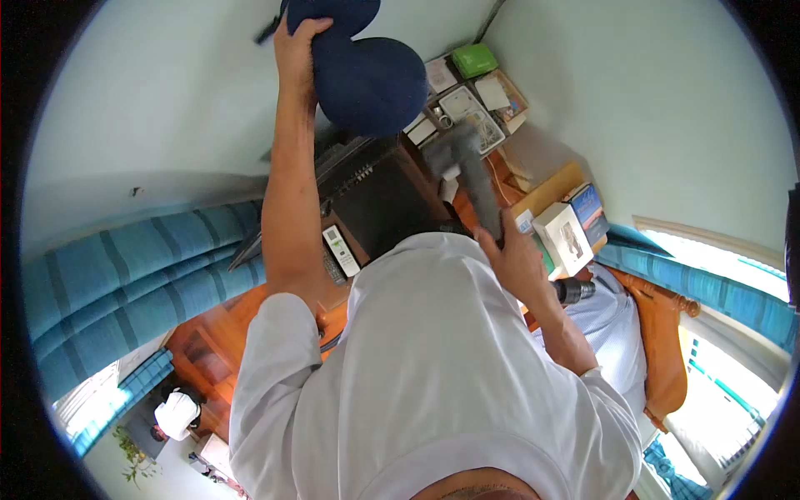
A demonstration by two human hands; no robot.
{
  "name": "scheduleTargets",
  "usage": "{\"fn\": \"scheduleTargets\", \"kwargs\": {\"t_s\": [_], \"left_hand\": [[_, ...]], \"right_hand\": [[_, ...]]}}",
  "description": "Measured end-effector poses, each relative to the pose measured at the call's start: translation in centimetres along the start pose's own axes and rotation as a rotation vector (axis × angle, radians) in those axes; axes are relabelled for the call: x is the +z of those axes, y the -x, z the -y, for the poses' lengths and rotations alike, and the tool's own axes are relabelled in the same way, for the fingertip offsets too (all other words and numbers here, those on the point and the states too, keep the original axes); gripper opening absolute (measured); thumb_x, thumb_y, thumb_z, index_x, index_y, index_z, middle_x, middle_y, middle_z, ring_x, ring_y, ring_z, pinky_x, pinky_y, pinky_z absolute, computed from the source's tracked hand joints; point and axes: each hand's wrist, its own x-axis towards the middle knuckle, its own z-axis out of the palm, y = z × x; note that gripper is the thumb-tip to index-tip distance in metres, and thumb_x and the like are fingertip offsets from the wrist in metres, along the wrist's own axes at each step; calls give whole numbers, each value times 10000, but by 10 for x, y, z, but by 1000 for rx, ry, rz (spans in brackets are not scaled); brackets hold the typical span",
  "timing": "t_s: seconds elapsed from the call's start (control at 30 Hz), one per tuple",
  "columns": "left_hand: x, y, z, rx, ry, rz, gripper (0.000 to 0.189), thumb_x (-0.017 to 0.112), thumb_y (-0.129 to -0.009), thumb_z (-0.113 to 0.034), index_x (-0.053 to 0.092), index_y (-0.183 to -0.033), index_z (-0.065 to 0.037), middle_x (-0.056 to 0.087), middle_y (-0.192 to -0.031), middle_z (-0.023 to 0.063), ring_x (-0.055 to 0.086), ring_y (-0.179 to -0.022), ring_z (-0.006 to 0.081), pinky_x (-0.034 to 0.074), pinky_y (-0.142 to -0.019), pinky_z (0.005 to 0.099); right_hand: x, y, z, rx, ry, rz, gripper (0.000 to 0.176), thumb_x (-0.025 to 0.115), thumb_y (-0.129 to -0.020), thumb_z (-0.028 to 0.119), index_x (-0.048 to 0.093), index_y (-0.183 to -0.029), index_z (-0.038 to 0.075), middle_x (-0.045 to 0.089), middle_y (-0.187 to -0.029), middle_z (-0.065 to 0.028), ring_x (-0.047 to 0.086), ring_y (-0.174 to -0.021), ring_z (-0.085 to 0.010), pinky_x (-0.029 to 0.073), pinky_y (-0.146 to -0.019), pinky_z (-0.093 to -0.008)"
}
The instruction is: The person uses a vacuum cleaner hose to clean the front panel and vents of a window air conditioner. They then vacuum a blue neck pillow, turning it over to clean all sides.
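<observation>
My left hand (298, 52) is raised near the top of the view, its thumb pressed over the edge of a navy blue neck pillow (371, 87). The pillow has two rounded lobes, and its upper part runs out of frame. A small black strap end (267, 32) sticks out beside it. Lower and to the right, my right hand (518, 260) is closed round the handle of a grey T-shaped tool (475, 179). Motion smears the tool, so its exact kind does not show. Its head is below and right of the pillow, apart from it.
A dark desk (387, 196) bears a white remote control (341, 250). Behind it are a tray of cables (471, 117) and a green package (475, 60). Books (562, 237) and a black cylindrical object (575, 291) are at right. Blue checked curtains (150, 267) hang at left.
</observation>
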Motion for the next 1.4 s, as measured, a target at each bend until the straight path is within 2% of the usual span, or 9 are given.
{"fn": "scheduleTargets", "kwargs": {"t_s": [0.37, 0.6, 0.73, 0.9, 1.03, 1.1, 1.13, 1.2, 1.4], "left_hand": [[17, 25, -1, 9, -30, -8, 315, 690, -823, -211, 720, -1046, 9, 735, -987, 158, 719, -812, 294, 599, -728, 412], [-8, 25, 1, -192, 838, 302, 334, 642, -849, -200, 703, -1060, 51, 733, -1014, 227, 723, -753, 317, 613, -679, 452], [29, 45, 39, -225, 623, 259, 343, 625, -859, -224, 691, -1036, 61, 729, -969, 224, 708, -712, 286, 589, -614, 424], [79, 56, 55, -417, 1208, 1071, 443, 633, -870, -262, 659, -1202, 31, 729, -1063, 157, 710, -916, 221, 588, -749, 387], [62, 88, 66, -509, 391, 397, 655, 653, -931, -489, 616, -1324, 34, 720, -1155, 169, 706, -1042, 259, 576, -904, 397], [46, 90, 71, 332, -454, 478, 831, 609, -945, -659, 552, -1437, 8, 678, -1287, 205, 669, -1193, 298, 508, -1063, 389], [43, 87, 66, 330, -450, 483, 831, 609, -945, -659, 552, -1437, 8, 678, -1287, 205, 669, -1193, 298, 508, -1063, 389], [56, 90, 12, -800, -110, 314, 824, 535, -999, -662, 487, -1512, -19, 620, -1400, 208, 617, -1294, 306, 457, -1134, 385], [76, 117, -14, -522, -414, 155, 717, 583, -1015, -596, 545, -1444, -22, 661, -1324, 169, 662, -1166, 274, 509, -1025, 371]], "right_hand": [[-8, -4, 40, -34, -159, 28, 533, 653, -1000, 416, 484, -1234, -32, 663, -831, -357, 664, -763, -549, 504, -657, -570], [-31, -12, 0, 188, -673, 69, 457, 594, -1044, 404, 469, -1249, 14, 577, -654, -80, 556, -474, -172, 432, -449, -312], [-23, -48, 33, 9, -990, -110, 394, 595, -1056, 361, 461, -1216, 27, 523, -641, -19, 477, -448, -95, 374, -404, -259], [-14, -63, 67, -153, -986, -123, 591, 810, -923, 288, 443, -1286, 2, 582, -693, -10, 523, -478, -84, 406, -415, -237], [-15, -72, 62, -81, -1055, -90, 685, 902, -822, 203, 462, -1303, -7, 630, -758, -21, 546, -504, -75, 426, -428, -228], [-17, -71, 62, -66, -1054, -82, 661, 898, -826, 197, 476, -1293, -6, 637, -773, -30, 546, -509, -74, 428, -429, -229], [-18, -70, 65, -42, -1066, -96, 657, 896, -826, 194, 483, -1294, -11, 635, -773, -32, 544, -507, -74, 428, -429, -233], [-14, -69, 65, -9, -1082, -118, 652, 895, -827, 191, 491, -1294, -16, 633, -773, -35, 542, -505, -73, 429, -429, -238], [-3, -74, 67, -151, -727, -180, 647, 822, -912, 317, 475, -1331, -32, 612, -733, -33, 536, -492, -82, 437, -448, -256]]}}
